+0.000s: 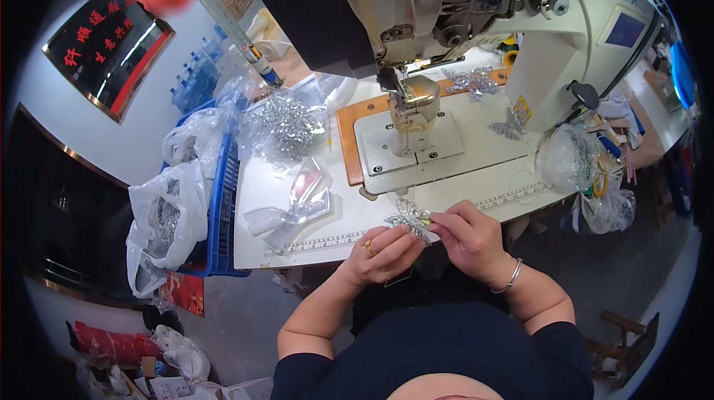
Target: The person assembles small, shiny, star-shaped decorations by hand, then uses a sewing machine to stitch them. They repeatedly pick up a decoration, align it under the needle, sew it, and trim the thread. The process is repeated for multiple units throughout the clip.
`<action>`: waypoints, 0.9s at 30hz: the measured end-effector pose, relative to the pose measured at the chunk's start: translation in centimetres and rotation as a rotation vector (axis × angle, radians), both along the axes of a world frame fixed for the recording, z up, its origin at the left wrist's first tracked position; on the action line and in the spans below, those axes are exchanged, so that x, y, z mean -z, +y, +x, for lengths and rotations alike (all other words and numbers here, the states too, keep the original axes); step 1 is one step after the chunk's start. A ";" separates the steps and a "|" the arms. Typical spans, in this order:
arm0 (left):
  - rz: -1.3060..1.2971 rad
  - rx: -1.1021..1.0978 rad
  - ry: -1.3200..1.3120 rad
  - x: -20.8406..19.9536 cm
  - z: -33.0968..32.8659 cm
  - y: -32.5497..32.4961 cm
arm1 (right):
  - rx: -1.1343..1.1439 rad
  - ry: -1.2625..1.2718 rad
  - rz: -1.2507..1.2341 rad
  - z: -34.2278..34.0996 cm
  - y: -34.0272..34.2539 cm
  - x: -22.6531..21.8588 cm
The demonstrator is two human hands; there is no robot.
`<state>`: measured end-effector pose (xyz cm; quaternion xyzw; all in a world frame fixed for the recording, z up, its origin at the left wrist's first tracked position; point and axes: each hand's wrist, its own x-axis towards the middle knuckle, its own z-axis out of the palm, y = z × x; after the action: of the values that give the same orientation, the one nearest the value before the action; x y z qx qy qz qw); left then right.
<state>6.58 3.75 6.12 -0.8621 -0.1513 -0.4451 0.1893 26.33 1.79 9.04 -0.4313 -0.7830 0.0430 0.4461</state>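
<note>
Beyond the table's far left corner, a dark framed sign (pixel 108 47) hangs on the pale wall, and blue bottles (pixel 195 76) stand below it. Against the left edge of the white table (pixel 253 183) sits a blue crate (pixel 223 207) with white plastic bags (pixel 178 210). A sewing machine (pixel 554 65) stands on the table, two glittering decorations (pixel 474 82) lying by its bed. Near the left edge are a heap of silvery sprays (pixel 288 128) in clear plastic and, closer to the front, a bow-shaped clear packet (pixel 297 203). A measuring strip (pixel 320 242) follows the front edge.

At the middle of that front edge is a silver ornament (pixel 405 214). The left hand (pixel 387 255), wearing a ring, grasps it between thumb and fingers. The right hand (pixel 468 244) has thumb and forefinger pinched together at its right side, beside a small yellow-green piece (pixel 424 217); which of the two they grip is unclear.
</note>
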 end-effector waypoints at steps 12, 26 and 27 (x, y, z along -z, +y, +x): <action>-0.029 0.013 0.007 -0.1 0.1 -0.3 | -0.014 -0.175 0.019 0.1 -0.3 -1.0; -1.530 0.084 -0.887 -1.3 -1.4 1.2 | 0.372 -0.022 -0.187 5.6 5.5 4.2; -1.668 0.198 -1.015 -1.1 -1.8 1.5 | 0.412 -0.114 -0.208 6.3 6.2 4.7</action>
<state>4.80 5.20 7.22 -0.4343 -0.4075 -0.5270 -0.6063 32.62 7.97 4.30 -0.6275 -0.6935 0.0073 0.3538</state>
